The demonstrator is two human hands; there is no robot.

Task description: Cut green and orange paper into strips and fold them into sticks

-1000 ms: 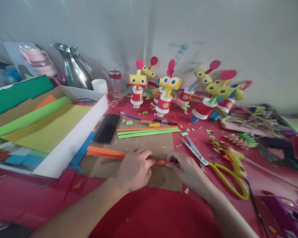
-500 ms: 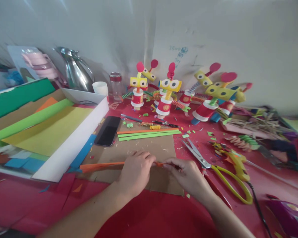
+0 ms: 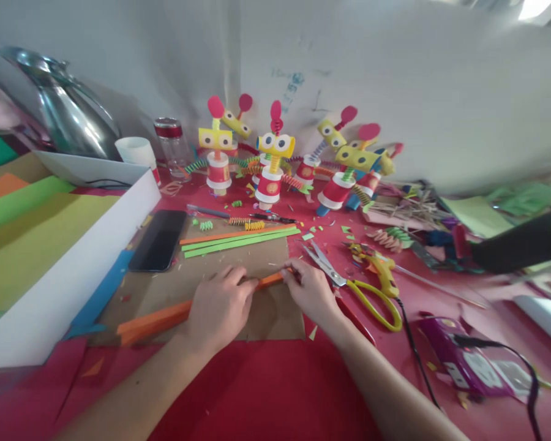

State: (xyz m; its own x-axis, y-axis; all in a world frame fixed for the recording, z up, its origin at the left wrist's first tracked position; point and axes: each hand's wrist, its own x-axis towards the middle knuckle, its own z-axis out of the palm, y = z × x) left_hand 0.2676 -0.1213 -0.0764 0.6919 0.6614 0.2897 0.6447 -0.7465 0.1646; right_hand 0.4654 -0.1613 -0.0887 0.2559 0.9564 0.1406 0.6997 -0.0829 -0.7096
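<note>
My left hand (image 3: 223, 304) is closed around an orange paper strip (image 3: 158, 320), whose long end sticks out to the left past the wrist. The strip shows again between my hands, where my right hand (image 3: 308, 288) pinches its other end. Both hands are low over a brown cardboard sheet (image 3: 275, 315). Just beyond them lie green paper strips (image 3: 241, 242) and a thin orange strip (image 3: 224, 237) on the cardboard. To the right of my right hand lie scissors with yellow handles (image 3: 371, 303), blades open.
Several paper-cup figures (image 3: 269, 184) stand along the wall. A black phone (image 3: 158, 241) and a white box of coloured paper (image 3: 96, 245) are at left, with a metal jug (image 3: 73, 113) behind. A yellow glue gun (image 3: 386, 272), purple pouch (image 3: 463, 355) and someone's dark sleeve (image 3: 528, 242) are at right.
The view has swung to the right, so things sit further left. A dark sleeve has come into view at right. Both hands still hold the orange strip, with more of it showing between them.
</note>
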